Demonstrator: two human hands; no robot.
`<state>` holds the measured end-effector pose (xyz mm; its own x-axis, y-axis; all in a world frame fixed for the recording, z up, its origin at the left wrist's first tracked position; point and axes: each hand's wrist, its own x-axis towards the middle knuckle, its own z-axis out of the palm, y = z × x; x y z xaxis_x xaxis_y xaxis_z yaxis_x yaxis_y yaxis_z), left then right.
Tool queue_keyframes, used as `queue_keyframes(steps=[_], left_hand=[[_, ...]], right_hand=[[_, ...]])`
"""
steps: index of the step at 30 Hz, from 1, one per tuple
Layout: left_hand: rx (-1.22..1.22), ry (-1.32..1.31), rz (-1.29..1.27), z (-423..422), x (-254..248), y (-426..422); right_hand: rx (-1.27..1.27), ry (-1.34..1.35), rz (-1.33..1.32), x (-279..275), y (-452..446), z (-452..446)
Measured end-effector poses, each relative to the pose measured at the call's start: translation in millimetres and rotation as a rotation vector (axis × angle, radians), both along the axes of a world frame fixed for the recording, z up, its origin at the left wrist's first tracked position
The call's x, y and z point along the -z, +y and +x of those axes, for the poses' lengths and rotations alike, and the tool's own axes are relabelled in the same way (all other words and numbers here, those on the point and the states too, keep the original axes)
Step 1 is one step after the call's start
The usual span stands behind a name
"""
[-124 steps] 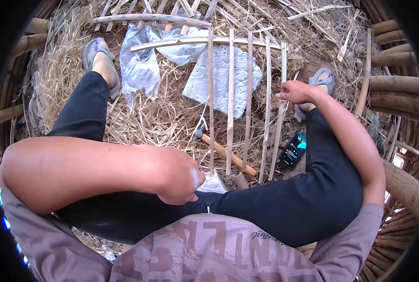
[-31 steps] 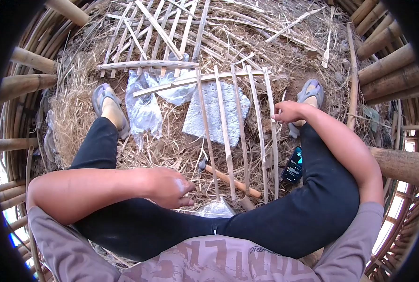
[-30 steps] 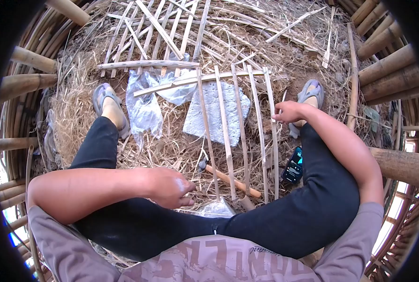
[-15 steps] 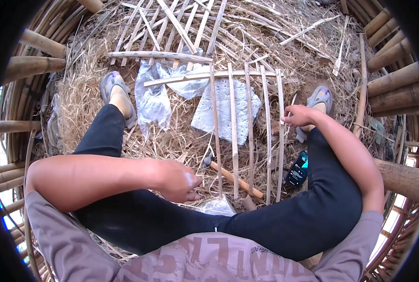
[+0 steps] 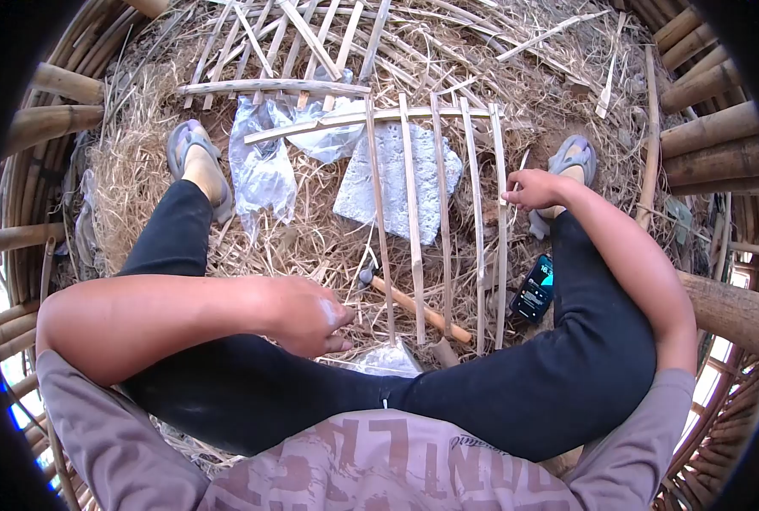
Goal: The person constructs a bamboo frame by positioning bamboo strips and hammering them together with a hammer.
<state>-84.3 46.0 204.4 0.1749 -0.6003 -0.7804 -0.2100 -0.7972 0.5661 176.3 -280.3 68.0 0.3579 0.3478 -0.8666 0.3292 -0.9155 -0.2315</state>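
Note:
Several narrow bamboo slats [image 5: 415, 221] lie roughly parallel, their far ends across a bamboo crosspiece [image 5: 311, 129]. My right hand [image 5: 534, 189] has its fingers curled at the rightmost slat [image 5: 499, 247] and appears to pinch it; the fingertips are partly hidden. My left hand [image 5: 307, 318] hangs above my lap with thumb and finger apart, near a clear plastic bag [image 5: 390, 361] whose contents I cannot make out. A hammer [image 5: 422, 308] with a wooden handle lies under the slats. Beneath their far part is a pale, rough block [image 5: 388, 183].
A phone [image 5: 533, 289] with a lit screen lies beside my right leg. Crumpled plastic sheet [image 5: 264, 179] and a lattice of bamboo strips [image 5: 273, 87] lie ahead. Straw [image 5: 132, 204] covers the ground. Bamboo poles [image 5: 712, 140] form walls on both sides.
The whole view has shifted slightly, so everything appears a little higher and farther left. Both hands keep nearly the same pose; the slats and hammer stay in place.

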Motion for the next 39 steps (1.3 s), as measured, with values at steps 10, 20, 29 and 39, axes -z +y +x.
queue_keyframes(steps=[10,20,29,39], left_hand=[[-0.001,-0.001,-0.004,1,-1,0],[-0.004,-0.013,-0.017,1,0,0],[-0.01,-0.018,-0.036,0,1,1],[0.008,-0.006,-0.018,4,-2,-1]], right_hand=[[0.022,-0.009,0.026,3,-5,1],[-0.027,-0.039,0.022,3,-5,1],[0.002,-0.01,0.03,7,-9,3],[0.025,0.003,0.02,8,-9,4]])
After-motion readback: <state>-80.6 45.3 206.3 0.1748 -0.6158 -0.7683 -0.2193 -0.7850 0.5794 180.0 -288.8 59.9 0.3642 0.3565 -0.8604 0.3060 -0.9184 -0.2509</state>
